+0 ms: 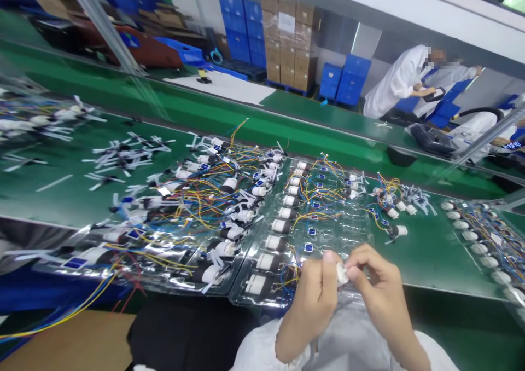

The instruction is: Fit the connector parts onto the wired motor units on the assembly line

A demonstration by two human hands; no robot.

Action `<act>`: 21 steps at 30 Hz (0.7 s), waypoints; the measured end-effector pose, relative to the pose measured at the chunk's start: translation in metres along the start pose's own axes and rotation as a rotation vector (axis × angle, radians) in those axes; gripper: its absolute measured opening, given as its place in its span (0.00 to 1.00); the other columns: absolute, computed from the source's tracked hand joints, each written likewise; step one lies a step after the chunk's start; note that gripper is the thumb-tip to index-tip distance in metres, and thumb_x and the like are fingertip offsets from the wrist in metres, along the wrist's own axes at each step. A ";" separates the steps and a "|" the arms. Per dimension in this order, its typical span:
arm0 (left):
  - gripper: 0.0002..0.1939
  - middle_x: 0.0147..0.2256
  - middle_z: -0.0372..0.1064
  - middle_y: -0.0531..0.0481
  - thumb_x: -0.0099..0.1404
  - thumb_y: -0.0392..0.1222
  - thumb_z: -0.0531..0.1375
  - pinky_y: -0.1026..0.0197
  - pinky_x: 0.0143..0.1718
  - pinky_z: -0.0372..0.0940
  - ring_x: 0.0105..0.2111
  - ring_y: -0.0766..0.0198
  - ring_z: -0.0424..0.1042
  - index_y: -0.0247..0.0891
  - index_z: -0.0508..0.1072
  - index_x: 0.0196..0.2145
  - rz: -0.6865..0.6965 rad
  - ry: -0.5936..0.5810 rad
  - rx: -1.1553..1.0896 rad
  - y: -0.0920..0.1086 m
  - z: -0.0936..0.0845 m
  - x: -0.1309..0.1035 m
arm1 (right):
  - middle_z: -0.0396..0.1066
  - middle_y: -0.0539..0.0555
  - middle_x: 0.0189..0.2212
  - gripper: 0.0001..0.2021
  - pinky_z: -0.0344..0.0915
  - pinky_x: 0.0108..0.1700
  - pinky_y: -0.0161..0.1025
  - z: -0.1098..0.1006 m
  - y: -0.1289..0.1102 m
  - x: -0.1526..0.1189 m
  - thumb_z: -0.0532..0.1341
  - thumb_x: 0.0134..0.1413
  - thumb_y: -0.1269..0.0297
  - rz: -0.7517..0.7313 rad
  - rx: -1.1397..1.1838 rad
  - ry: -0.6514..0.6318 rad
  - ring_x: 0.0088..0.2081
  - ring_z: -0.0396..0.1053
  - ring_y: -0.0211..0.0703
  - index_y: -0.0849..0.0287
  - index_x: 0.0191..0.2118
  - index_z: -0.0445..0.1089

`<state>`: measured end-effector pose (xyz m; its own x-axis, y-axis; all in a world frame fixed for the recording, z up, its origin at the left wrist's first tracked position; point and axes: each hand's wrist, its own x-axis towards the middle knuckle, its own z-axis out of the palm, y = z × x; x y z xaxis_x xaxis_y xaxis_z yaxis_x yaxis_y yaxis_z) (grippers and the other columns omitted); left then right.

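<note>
A small white cylindrical part (342, 274), of the same look as the wired white-and-black cylinders on the tray, is held up between my hands above the tray's front edge. My left hand (314, 300) is closed around it, covering most of it. From the other side, my right hand (379, 286) pinches its end between thumb and fingertips. Just beneath lies a clear plastic tray (361, 223) with a column of white-and-black cylinders (274, 243) along its left side. Blue labels (308, 248) and yellow, blue and red wires run down its middle.
Left of it, another clear tray (164, 280) is crowded with wired cylinders and white strips. A heap of strips (127, 152) lies farther left on the green bench (53, 196). Loose cylinders (397, 230) are to the right, before another filled tray (478, 248). People in white coats (396, 81) are beyond.
</note>
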<state>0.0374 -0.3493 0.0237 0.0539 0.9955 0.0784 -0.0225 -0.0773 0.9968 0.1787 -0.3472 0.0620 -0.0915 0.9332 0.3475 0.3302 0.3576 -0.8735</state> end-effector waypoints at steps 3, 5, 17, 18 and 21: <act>0.29 0.21 0.59 0.53 0.81 0.55 0.41 0.57 0.32 0.55 0.23 0.62 0.59 0.42 0.63 0.25 0.094 -0.084 0.193 0.006 0.001 0.003 | 0.73 0.51 0.28 0.11 0.65 0.35 0.38 -0.003 0.002 -0.004 0.66 0.67 0.60 -0.050 -0.049 0.043 0.32 0.70 0.44 0.54 0.31 0.77; 0.27 0.21 0.59 0.54 0.81 0.49 0.39 0.56 0.33 0.54 0.23 0.63 0.59 0.42 0.62 0.25 0.136 -0.117 0.305 0.008 0.002 0.003 | 0.73 0.51 0.27 0.11 0.64 0.34 0.39 -0.005 0.000 -0.006 0.65 0.68 0.64 -0.121 -0.099 0.067 0.31 0.69 0.44 0.54 0.31 0.76; 0.21 0.19 0.62 0.53 0.77 0.36 0.45 0.57 0.26 0.49 0.19 0.63 0.61 0.43 0.62 0.24 0.421 -0.059 0.556 0.012 0.001 -0.004 | 0.76 0.53 0.31 0.10 0.68 0.34 0.42 -0.026 -0.007 -0.004 0.59 0.67 0.79 -0.412 -0.245 -0.166 0.33 0.69 0.45 0.56 0.41 0.72; 0.22 0.18 0.62 0.53 0.77 0.38 0.45 0.57 0.26 0.49 0.19 0.63 0.61 0.43 0.62 0.23 0.375 -0.069 0.544 0.013 -0.001 -0.003 | 0.77 0.54 0.33 0.09 0.70 0.37 0.44 -0.029 -0.005 -0.003 0.59 0.68 0.77 -0.414 -0.251 -0.203 0.35 0.70 0.46 0.56 0.43 0.72; 0.27 0.17 0.60 0.53 0.79 0.46 0.46 0.57 0.27 0.52 0.19 0.62 0.61 0.43 0.63 0.20 0.177 -0.071 0.431 0.015 -0.007 -0.003 | 0.79 0.55 0.39 0.10 0.72 0.50 0.51 -0.034 0.002 -0.002 0.58 0.68 0.77 -0.447 -0.294 -0.233 0.47 0.74 0.52 0.55 0.46 0.72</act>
<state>0.0295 -0.3528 0.0388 0.1555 0.9597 0.2341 0.3786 -0.2768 0.8832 0.2115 -0.3497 0.0710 -0.4757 0.6887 0.5472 0.4559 0.7250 -0.5163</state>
